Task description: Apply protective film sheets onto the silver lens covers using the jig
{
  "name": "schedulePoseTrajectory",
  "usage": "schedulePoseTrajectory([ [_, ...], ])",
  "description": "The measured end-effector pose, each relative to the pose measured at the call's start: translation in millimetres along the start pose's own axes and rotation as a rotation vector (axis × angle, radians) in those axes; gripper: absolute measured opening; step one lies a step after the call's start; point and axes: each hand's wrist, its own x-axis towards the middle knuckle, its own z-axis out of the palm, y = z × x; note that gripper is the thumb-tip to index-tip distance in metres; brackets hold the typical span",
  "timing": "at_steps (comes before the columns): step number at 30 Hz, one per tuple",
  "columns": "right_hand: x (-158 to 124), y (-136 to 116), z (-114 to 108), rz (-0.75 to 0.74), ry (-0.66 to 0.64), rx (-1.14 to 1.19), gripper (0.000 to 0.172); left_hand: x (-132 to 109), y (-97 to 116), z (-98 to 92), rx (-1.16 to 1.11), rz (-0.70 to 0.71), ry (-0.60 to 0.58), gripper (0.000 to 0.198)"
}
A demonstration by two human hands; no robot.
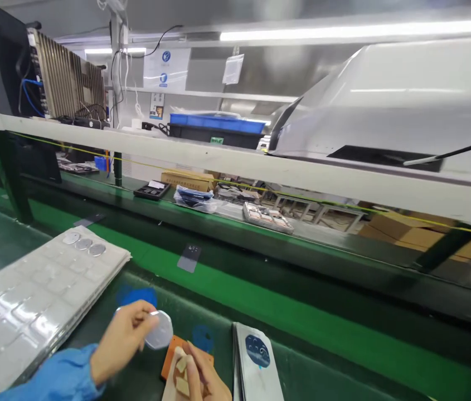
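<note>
The left hand (121, 341) pinches a clear rounded film disc (160, 329) between thumb and fingers. The right hand (204, 374) is closed on a pale backing strip (175, 374) with tan patches (the frame cuts it off), above an orange mat (176, 346). A white plastic tray (38, 295) holding three silver discs (83, 244) lies to the left on the green table (260, 295).

Up top you've got a long strip light (356, 34) blazing across a shiny metal panel (260, 69) — on your right a big white machine hood (394, 94) looms over the white rail (235, 161), a finned metal heat sink (66, 75) stands off to your left, and cardboard boxes (423, 236) sit low beyond the green bench (260, 267)
</note>
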Motion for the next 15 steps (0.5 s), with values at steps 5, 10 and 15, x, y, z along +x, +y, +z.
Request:
schedulePoseTrajectory([
  [5, 6, -17, -14, 0.320, -0.225, 0.194, 0.040, -17, -15, 64.3, -0.226, -0.135, -0.097, 0.056],
  [10, 14, -14, -18, 0.411, -0.146, 0.246, 0.042, -1, -27, 71.2, -0.218, -0.155, -0.162, 0.060],
  [15, 13, -12, -17, 0.333, -0.160, 0.175, 0.028, 3, -36, 74.3, -0.198, -0.156, -0.205, 0.050],
])
